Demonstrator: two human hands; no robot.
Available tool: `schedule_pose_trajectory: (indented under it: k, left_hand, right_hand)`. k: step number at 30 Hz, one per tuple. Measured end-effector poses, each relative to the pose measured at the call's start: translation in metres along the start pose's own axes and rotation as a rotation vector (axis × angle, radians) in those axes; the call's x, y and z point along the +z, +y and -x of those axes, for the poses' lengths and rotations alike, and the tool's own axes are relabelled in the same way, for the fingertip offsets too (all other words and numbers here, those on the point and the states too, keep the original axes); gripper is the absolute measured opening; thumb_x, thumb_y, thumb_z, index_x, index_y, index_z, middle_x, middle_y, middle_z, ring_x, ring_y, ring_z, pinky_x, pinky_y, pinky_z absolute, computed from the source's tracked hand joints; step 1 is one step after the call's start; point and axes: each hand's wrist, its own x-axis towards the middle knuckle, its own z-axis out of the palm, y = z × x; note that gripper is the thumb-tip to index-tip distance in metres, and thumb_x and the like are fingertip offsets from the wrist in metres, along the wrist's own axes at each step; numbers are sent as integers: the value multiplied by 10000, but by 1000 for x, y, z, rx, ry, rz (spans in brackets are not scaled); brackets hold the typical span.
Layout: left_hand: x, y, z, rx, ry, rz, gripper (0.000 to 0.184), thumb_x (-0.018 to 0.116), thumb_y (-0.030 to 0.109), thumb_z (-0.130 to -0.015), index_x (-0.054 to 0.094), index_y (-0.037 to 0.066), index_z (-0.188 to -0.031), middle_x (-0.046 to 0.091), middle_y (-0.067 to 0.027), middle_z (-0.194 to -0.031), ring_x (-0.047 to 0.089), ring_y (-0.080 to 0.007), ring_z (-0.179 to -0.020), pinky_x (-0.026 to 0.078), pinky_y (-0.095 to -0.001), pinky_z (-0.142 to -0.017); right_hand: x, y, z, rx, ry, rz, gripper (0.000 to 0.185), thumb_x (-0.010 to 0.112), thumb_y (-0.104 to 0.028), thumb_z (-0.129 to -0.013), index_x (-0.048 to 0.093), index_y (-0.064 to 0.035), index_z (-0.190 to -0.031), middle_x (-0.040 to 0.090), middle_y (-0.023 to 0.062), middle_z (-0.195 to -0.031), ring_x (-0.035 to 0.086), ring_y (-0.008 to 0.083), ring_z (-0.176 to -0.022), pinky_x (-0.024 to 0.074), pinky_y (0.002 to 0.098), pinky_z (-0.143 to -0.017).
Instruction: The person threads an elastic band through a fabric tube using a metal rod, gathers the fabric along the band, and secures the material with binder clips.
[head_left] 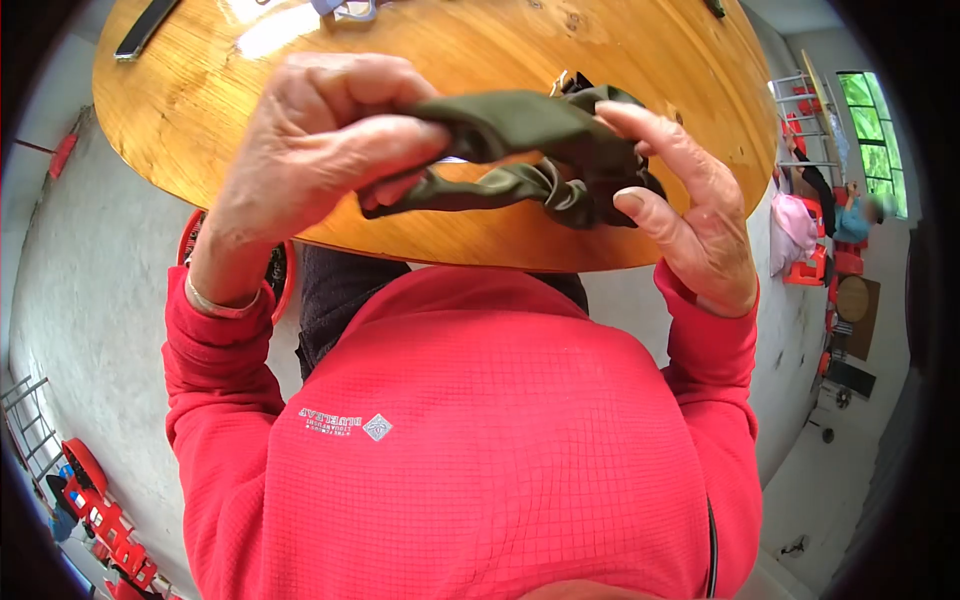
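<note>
A loop of olive-green satiny fabric, a fabric band (520, 125), is held up above the near edge of the wooden table. Part of it is smooth and wide, while the lower strand is twisted and gathered. My left hand (330, 140) pinches its left end between thumb and fingers. At the right end, my right hand (690, 185) has its thumb and forefinger around the bunched, darker part; its other fingers are partly hidden. Just behind the band lies a small black and gold-coloured item (570, 84), mostly covered.
The round wooden table (430, 60) carries a long black object (147, 28) and a pale-handled tool (347, 10) at its far side. Beneath its left edge is a red container (186, 245). Red stools (806, 268) and a person (854, 218) are off to the right.
</note>
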Motion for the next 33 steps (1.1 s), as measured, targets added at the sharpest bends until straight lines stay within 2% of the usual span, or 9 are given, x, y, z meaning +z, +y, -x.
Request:
schedule_pose_trajectory:
  k: [3,6,9,15,19,22,26,27,33]
  left_hand:
    - [16,4,-5,27,-74,-6,95,593,53,-816,621,-36,-800,561,-25,-595,503,-49,-505,390,-185,-443]
    - [24,1,-9,115,-146,140,100,593,60,-817,625,-34,-804,569,-26,-602,493,-53,-480,388,-187,-433]
    - [17,5,-5,-39,-187,171,148,551,93,-823,618,-37,-809,558,-25,-580,452,-36,-453,334,-170,-412]
    - [23,4,0,-139,-177,70,47,623,2,-758,642,-26,-791,569,9,-613,475,-8,-515,338,-153,-436]
    - [31,-8,-7,173,-255,-130,37,622,-7,-780,641,-11,-810,571,17,-640,486,-8,-544,357,-155,-460]
    - [32,-2,-5,-75,-182,-41,37,630,14,-791,635,-11,-818,563,21,-637,481,-8,-555,362,-155,-471]
    - [35,-17,-3,23,-130,-51,87,631,40,-808,580,9,-871,541,33,-626,433,7,-518,334,-156,-437]
    - [34,-6,-2,-82,-145,-61,118,640,57,-809,551,18,-876,517,46,-613,426,2,-515,331,-162,-439]
    - [33,0,-9,-217,-185,-85,185,683,79,-777,541,20,-879,503,49,-602,428,-4,-521,331,-166,-445]
  right_hand:
    - [4,-12,-15,-74,-51,-28,301,600,-77,-821,569,-2,-1111,620,126,-926,594,244,-825,467,305,-745]
    - [8,-22,-23,157,-206,-280,161,582,-83,-840,623,24,-953,613,88,-723,575,166,-629,455,263,-602]
    - [8,-19,-19,189,-130,-441,125,581,-65,-830,640,38,-867,588,77,-656,546,111,-590,427,245,-544]
    - [-2,-17,-15,142,-264,-305,99,593,-41,-808,637,43,-835,567,77,-626,517,130,-561,413,261,-532]
    - [12,-17,-16,65,-295,-212,72,602,-51,-801,626,17,-805,564,104,-628,534,181,-556,422,277,-535]
    - [24,-11,-12,-17,-155,-99,69,607,-64,-800,613,4,-791,554,114,-623,548,204,-562,427,281,-539]
    - [29,-18,-7,166,-26,-226,170,621,-26,-773,603,-41,-942,579,98,-655,569,222,-574,443,286,-539]
    - [24,-17,-7,184,-122,-137,250,629,-5,-751,592,-63,-991,597,95,-699,593,229,-599,464,287,-558]
    - [14,-10,-21,-111,-226,-13,301,636,0,-700,601,-59,-994,626,100,-775,633,240,-667,489,287,-598]
